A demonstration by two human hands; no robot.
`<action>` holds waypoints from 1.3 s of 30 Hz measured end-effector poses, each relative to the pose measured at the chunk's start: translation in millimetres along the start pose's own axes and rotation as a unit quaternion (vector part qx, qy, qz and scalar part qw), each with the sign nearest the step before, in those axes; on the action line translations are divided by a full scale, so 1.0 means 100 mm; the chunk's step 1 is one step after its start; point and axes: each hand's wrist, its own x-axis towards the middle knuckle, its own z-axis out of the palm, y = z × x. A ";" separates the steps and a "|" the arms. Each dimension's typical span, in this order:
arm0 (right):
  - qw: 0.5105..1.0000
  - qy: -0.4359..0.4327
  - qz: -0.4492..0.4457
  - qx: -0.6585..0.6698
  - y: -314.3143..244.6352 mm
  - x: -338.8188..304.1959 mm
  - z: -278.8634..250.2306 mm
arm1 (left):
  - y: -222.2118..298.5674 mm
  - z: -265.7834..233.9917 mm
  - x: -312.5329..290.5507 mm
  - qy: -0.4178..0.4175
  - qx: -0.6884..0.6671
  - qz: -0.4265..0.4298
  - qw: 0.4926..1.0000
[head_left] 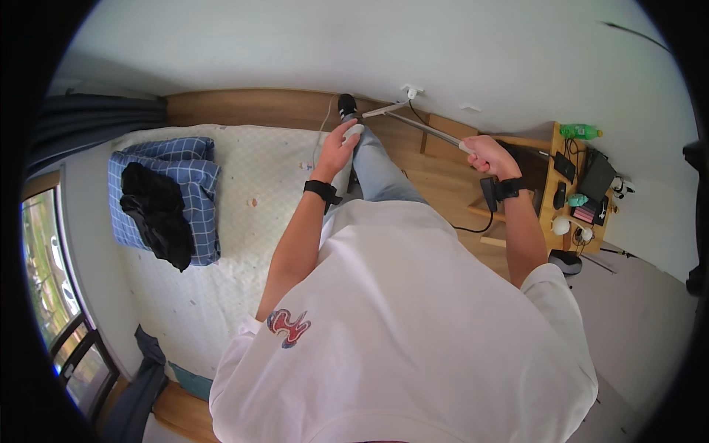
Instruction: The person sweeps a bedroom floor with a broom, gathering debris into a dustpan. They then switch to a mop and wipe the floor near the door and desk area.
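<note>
My right hand (pixel 493 156) is closed around the pale grip of a slim grey pole (pixel 436 134), which slants away to the upper left. At its far end is a narrow whitish bar (pixel 384 109), close to the floor by the wall; it looks like a flat mop, but the head is small in view. My left hand (pixel 336 150), over the bed's edge, has its fingers around a whitish object (pixel 354 133) whose kind I cannot make out. My leg in light jeans (pixel 384 173) and a black shoe (pixel 346 105) are beside it.
Left lies a bed with a pale mattress (pixel 251 170), a blue checked quilt (pixel 199 177) and black cloth (pixel 153 210). A wooden desk (pixel 550 199) with a green bottle (pixel 581 131) stands right. A plug (pixel 411 92) sits in the wall; cables hang nearby.
</note>
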 end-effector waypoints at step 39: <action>0.907 -0.008 -0.311 -0.284 1.07 1.60 -0.07 | -0.26 0.50 -0.03 -0.055 0.038 -0.078 0.995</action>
